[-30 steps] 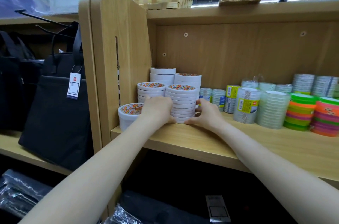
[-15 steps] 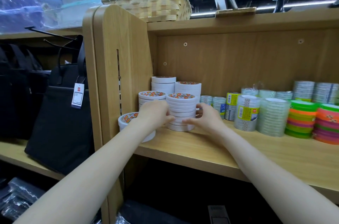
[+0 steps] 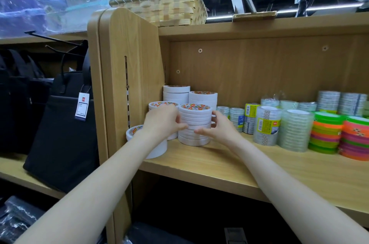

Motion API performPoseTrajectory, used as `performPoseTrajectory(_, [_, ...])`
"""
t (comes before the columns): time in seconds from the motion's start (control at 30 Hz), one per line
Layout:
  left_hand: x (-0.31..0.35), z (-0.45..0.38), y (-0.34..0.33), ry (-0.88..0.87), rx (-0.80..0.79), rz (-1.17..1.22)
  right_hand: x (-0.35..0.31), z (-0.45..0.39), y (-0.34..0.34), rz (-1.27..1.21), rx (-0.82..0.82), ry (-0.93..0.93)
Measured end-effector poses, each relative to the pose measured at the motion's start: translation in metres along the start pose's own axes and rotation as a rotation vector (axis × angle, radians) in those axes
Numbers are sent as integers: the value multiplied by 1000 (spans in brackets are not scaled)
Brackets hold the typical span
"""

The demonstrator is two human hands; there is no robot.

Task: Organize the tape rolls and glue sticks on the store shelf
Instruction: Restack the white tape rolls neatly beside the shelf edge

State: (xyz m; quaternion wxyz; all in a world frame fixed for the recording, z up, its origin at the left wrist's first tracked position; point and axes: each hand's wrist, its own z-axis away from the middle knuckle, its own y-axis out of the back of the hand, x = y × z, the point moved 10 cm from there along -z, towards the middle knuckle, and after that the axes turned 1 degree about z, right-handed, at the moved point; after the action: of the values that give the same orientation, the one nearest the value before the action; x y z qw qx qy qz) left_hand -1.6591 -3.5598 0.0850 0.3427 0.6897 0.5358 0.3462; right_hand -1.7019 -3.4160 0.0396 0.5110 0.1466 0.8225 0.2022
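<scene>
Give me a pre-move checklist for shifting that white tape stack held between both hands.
1. Grip on both sides: ok. The left hand and right hand clasp the front white tape stack from opposite sides.
2. Stack straight: ok, the rolls sit squarely one on another.
3. Stack base on the shelf board: ok, it rests flat.
4. Room on the right: not ok, the small clear tape rolls stand close behind the right hand.
5. Room on the left: not ok, the neighbouring white stack stands right beside it, behind the left hand.
6. Low single roll under the left forearm: cannot tell if the arm touches it.
</scene>
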Motion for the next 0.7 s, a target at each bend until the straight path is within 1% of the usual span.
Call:
performPoseTrajectory(0.03, [0, 0, 13, -36, 85, 36, 1, -1, -1, -7, -7, -2])
performPoseTrajectory(0.07, [2, -2, 21, -89, 136, 85, 2, -2, -1, -25, -15, -8])
performPoseTrajectory(0.1, [5, -4, 24, -145, 130, 124, 3, -3, -2, -45, -25, -10])
performPoseTrajectory(0.13, [8, -8, 18, -185, 62, 133, 3, -5, -3, -58, -34, -10])
performPoseTrajectory(0.2, [13, -18, -3, -223, -124, 73, 5, -6, -3, -62, -38, -20])
performPoseTrajectory(0.23, [15, -22, -9, -241, -189, 50, 6, -7, -3, -65, -37, -28])
performPoseTrajectory(0.33, [26, -32, -10, -317, -306, 74, 10, -9, -3, -100, -34, -46])
performPoseTrajectory(0.4, [31, -35, -9, -344, -378, 33, 11, -10, -3, -136, -31, -49])
performPoseTrajectory(0.47, [36, -36, -9, -380, -407, -15, 11, -11, -2, -178, -27, -45])
performPoseTrajectory(0.57, [38, -33, -12, -408, -424, -23, 9, -12, -3, -216, -32, -34])
performPoseTrajectory(0.7, [38, -32, -10, -416, -379, -36, 7, -12, -3, -220, -20, 2])
